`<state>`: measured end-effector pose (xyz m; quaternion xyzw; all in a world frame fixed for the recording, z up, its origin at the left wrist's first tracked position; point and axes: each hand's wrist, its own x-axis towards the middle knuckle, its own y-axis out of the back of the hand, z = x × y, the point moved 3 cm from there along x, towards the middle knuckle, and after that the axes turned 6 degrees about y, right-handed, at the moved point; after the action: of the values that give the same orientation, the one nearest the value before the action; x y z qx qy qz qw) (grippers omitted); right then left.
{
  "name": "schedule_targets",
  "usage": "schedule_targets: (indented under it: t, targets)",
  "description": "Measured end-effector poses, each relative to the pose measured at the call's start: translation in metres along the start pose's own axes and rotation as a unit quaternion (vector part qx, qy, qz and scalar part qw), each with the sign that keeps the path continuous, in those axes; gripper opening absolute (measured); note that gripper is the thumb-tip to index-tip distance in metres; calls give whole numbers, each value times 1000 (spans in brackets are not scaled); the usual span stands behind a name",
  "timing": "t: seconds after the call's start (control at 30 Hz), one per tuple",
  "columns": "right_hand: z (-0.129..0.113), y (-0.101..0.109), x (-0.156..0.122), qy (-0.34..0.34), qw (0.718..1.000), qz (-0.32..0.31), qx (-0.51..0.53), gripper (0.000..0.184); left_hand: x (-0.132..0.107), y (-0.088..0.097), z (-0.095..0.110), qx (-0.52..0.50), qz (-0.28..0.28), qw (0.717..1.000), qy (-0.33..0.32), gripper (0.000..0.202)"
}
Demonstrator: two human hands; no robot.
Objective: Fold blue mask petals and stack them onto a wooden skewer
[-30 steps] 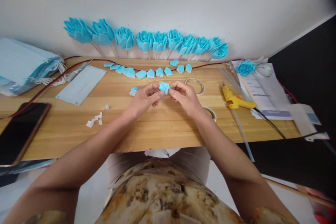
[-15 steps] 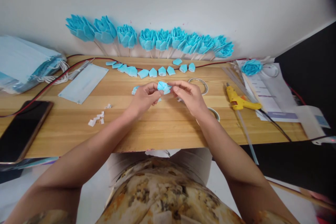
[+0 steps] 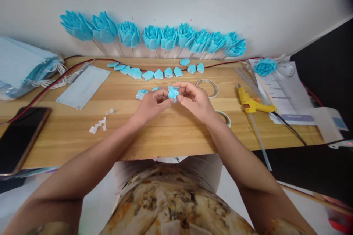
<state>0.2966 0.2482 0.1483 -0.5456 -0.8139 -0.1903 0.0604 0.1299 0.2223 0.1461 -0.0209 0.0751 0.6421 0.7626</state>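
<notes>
Between my hands, over the middle of the wooden table (image 3: 165,136), is a small blue fabric flower (image 3: 173,94) with folded petals. The fingers of my left hand (image 3: 154,103) pinch its left side. My right hand (image 3: 194,100) grips its right side between thumb and fingers, which hide part of it. Just beyond my left hand lie a folded blue petal piece (image 3: 141,93) and another bit of blue fabric (image 3: 156,89). Farther back, several folded blue petals (image 3: 158,74) form a curved row.
Finished blue flowers on sticks (image 3: 151,37) lean along the wall. At right are a yellow glue gun (image 3: 252,103), tape rolls (image 3: 208,87), papers (image 3: 286,99) and a single blue flower (image 3: 265,67). At left lie a phone (image 3: 23,137), face masks (image 3: 84,86) and white scraps (image 3: 97,125).
My right fingers have closed in on the flower, which has turned and shifted slightly right. The petal pieces behind my left hand show more. The whole view has shifted a little.
</notes>
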Motion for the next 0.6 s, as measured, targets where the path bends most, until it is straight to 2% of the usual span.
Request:
schedule_targets:
  t: [0.13, 0.27, 0.47, 0.53, 0.6]
  targets:
    - [0, 2, 1, 1, 999, 16, 28, 33, 1, 4, -2, -79, 18, 996, 40, 37]
    - [-1, 1, 0, 6, 999, -2, 38, 37, 0, 4, 1, -70, 4, 997, 36, 26]
    - [-1, -4, 0, 23, 999, -28, -2, 35, -1, 2, 6, -29, -17, 999, 15, 22]
    - [-3, 0, 1, 23, 999, -39, -7, 31, -1, 4, 6, -24, -8, 1000, 11, 18]
    - [-8, 11, 3, 22, 999, -19, -14, 31, 0, 5, 4, -28, 13, 999, 20, 15]
